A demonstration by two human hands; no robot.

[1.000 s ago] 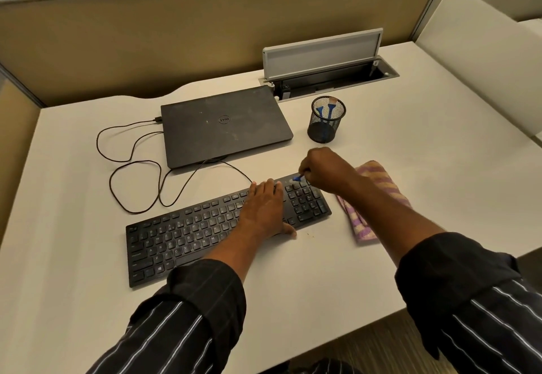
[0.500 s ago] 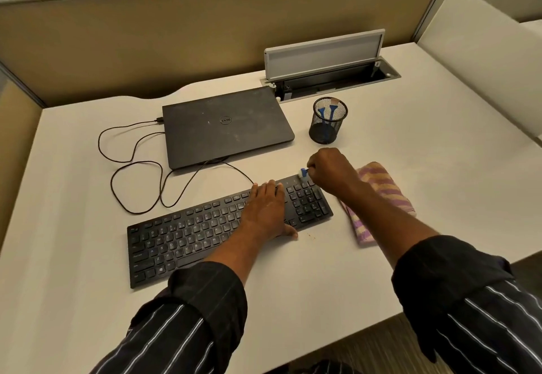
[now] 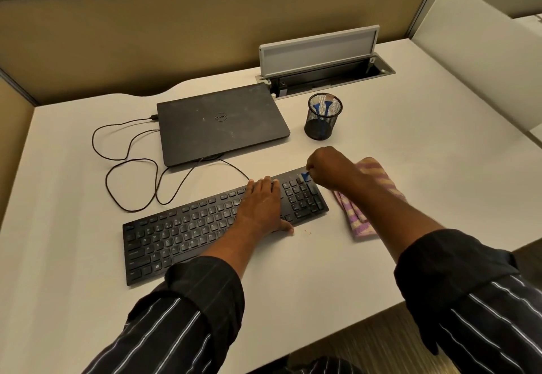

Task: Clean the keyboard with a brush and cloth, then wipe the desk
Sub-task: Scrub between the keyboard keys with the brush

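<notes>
— Shifted a shade rightward along the top of the number pad since half a second back: small blue brush, pinched in the curled right hand at the far right corner of the black keyboard. Unmoved meanwhile: left hand, spread flat with fingers straight, pressing on the keys just left of the number pad.

— Any read on handling?

— Brush: probably light, stiff in the handle, soft at the tip. Best held low on the handle, as here, for short flicks between keys. Bristles mostly hidden by the knuckles. Keyboard: thin, flat, rigid, likely light enough to skate on the smooth desk, hence the flat palm as an anchor. For tipping out crumbs, better taken by both short ends than by the keys.

— And the cloth?

— Folded pink-and-cream striped cloth, limp and easy to bunch by the look of it. Lying on the desk just beside the keyboard's right end, partly hidden by the right forearm. A few crumbs on the desk at the keyboard's near edge.

— Containers?

— Black mesh cup, upright beyond the right hand, near the closed laptop. Inside, two more blue-handled brushes, pale heads up. Behind it, a desk cable well with its grey lid raised. Interior dark, contents impossible to make out. Thin cable looping from the laptop's left side toward the keyboard's back edge.
</notes>
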